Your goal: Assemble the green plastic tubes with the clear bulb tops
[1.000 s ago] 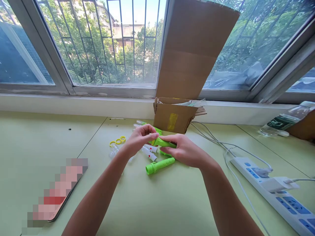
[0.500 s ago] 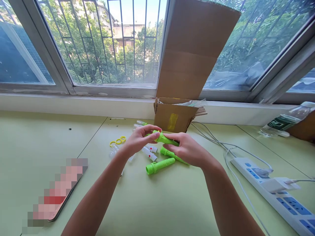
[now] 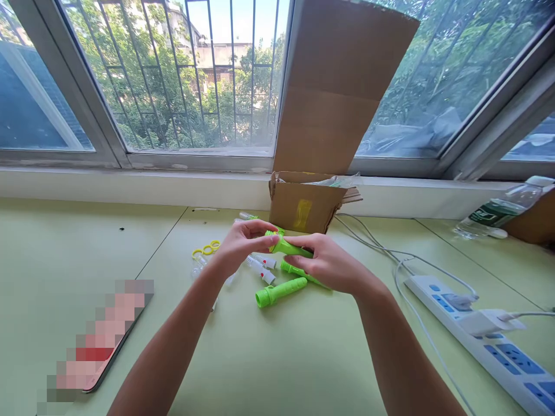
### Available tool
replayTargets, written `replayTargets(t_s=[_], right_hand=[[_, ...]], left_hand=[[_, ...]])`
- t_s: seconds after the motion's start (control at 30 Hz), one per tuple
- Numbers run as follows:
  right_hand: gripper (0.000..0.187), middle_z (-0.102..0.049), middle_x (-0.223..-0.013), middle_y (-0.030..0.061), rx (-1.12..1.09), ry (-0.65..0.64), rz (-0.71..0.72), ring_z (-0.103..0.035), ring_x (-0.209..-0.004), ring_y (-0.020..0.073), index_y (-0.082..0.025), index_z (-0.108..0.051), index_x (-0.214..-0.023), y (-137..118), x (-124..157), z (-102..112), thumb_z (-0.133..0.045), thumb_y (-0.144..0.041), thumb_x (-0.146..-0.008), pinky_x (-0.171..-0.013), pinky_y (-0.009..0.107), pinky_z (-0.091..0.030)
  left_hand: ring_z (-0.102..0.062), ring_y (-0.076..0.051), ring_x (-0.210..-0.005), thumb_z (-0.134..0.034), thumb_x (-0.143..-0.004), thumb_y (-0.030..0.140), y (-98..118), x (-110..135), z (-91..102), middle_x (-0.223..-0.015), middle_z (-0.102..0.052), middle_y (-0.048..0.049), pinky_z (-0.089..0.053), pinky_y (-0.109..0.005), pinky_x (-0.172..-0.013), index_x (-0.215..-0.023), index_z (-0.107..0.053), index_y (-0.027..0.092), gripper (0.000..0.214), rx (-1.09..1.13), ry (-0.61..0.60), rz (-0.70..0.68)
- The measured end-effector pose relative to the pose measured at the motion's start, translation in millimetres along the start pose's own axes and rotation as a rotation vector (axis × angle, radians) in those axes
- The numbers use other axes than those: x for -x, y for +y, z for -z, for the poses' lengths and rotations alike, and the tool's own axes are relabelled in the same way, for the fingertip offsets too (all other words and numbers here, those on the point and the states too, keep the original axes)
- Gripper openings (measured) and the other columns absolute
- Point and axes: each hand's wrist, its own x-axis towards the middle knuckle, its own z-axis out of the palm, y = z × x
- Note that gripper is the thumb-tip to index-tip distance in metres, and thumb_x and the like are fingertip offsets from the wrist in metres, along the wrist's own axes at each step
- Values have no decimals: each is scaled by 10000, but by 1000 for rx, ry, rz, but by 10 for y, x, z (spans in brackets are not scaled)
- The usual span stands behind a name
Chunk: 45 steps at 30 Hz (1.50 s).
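Observation:
My right hand grips a bright green plastic tube and holds it a little above the table. The fingers of my left hand are pinched together at the tube's left end; what they hold there is hidden. Two more green tubes lie on the table under my hands: one in front and one partly hidden by my right hand. White pieces with red marks lie beside them. Yellow rings and a clear part lie to the left.
A small open cardboard box stands behind my hands, with a tall cardboard sheet leaning on the window. A white power strip with cables lies at the right. A water bottle lies far right. A phone lies at the left.
My right hand has lifted the green tube off the table and tilted its left end up; my left hand stays pinched at that end. The view has shifted slightly.

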Motion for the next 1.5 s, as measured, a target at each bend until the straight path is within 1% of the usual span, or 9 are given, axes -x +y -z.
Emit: replayTargets(t_s=[0.33,0.67,0.73,0.83,0.93,1.03,1.17,1.23,1.5], right_hand=[[289,-615,-730,-3,-28,-13,13,-486,-653,143,-177,-714,-914,-10,-13,4,-506,-320,-773,-560,231,-378],[255,-601,-670,-2,-3,-10,6,-480,-615,141,-177,-711,-853,9,-20,-20,-508,-305,-766,-539,236,-366],[252,-594,-656,1,0,-8,2,-477,-613,143,-178,-709,-845,13,-20,-28,-507,-305,-765,-540,240,-364],[255,-589,-655,1,13,8,0,-463,-609,140,-175,-704,-839,24,-21,-59,-499,-307,-765,-545,243,-358],[262,-590,-684,1,31,4,1,-434,-604,128,-166,-693,-859,34,-26,-100,-489,-307,-774,-548,244,-342],[254,-575,-698,-7,50,-23,7,-399,-595,113,-163,-677,-857,39,-30,-121,-471,-300,-798,-544,239,-317],[226,-547,-683,-22,50,-38,21,-369,-582,101,-165,-646,-784,51,-25,-105,-473,-309,-808,-528,230,-293],[224,-552,-692,-20,37,-54,14,-371,-582,101,-168,-644,-786,61,-18,-88,-483,-321,-810,-533,230,-300],[264,-590,-716,-1,25,-55,-9,-404,-591,115,-177,-692,-932,74,-11,-57,-516,-318,-794,-539,238,-319]], left_hand=[[-613,-133,-748,-722,-685,336,-15,-12,-21,-816,-626,-22,-573,-341,-728,-867,-652,159,264,88,9,6],[-594,-120,-740,-662,-724,317,-42,-28,-29,-815,-607,-12,-577,-332,-709,-806,-620,153,188,89,14,-3],[-586,-118,-737,-644,-733,319,-37,-22,-45,-811,-604,-10,-574,-311,-681,-798,-616,157,176,52,33,-7],[-570,-116,-717,-625,-736,313,-36,-12,-70,-788,-608,-11,-542,-248,-619,-819,-635,164,170,-96,89,-32],[-531,-102,-638,-616,-737,308,-53,-14,-75,-703,-599,-8,-459,-198,-543,-796,-661,153,171,-258,135,-84],[-484,-86,-568,-625,-731,332,-67,-24,-58,-628,-565,1,-388,-195,-501,-723,-661,138,198,-308,139,-111],[-498,-94,-594,-639,-711,345,-42,-22,-46,-652,-561,0,-415,-196,-511,-719,-647,141,204,-249,129,-53],[-506,-97,-614,-638,-708,348,-19,-16,-52,-677,-564,-1,-433,-193,-512,-726,-644,147,202,-215,137,-8],[-523,-96,-628,-638,-694,333,3,-13,-45,-701,-594,1,-442,-193,-525,-717,-650,160,175,-169,131,28]])
